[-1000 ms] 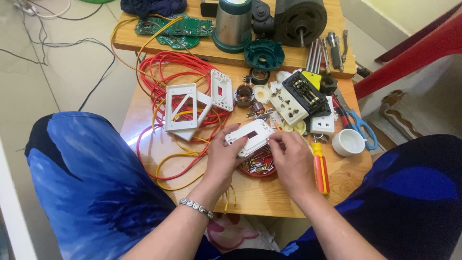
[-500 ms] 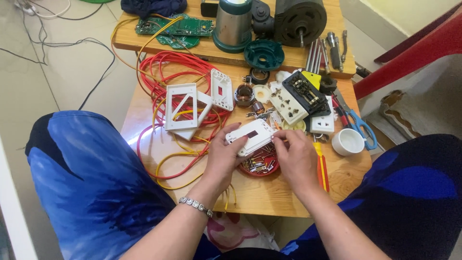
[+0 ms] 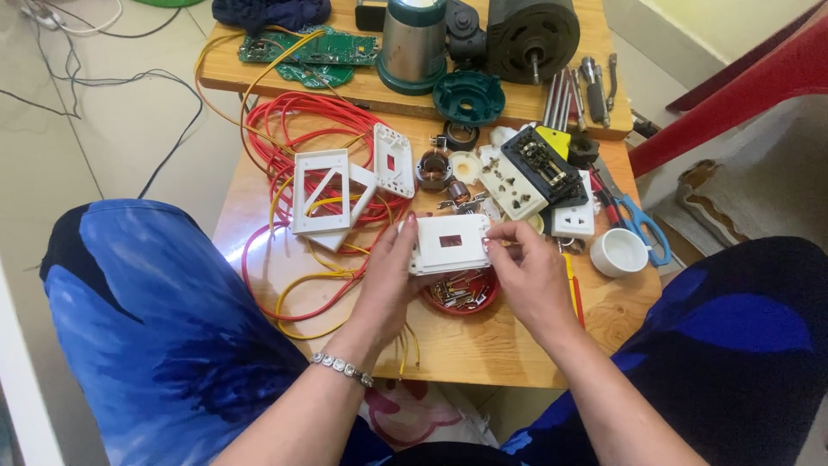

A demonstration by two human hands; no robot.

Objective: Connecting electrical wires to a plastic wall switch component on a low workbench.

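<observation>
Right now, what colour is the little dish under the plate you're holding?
Red. The small dish of metal bits shows best in the head view, below the white plate.

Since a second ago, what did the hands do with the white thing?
Both hands, left hand and right hand, turned the white rectangular plastic switch plate from tilted to level, one hand at each end, above the small red dish of metal bits. The red wire coil and white cup stayed put.

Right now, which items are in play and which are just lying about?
In play: white switch plate, held level by left hand and right hand; red dish of small metal parts beneath it.

Lying about: red wire coil, green circuit board, motor, scissors, white cup.
</observation>
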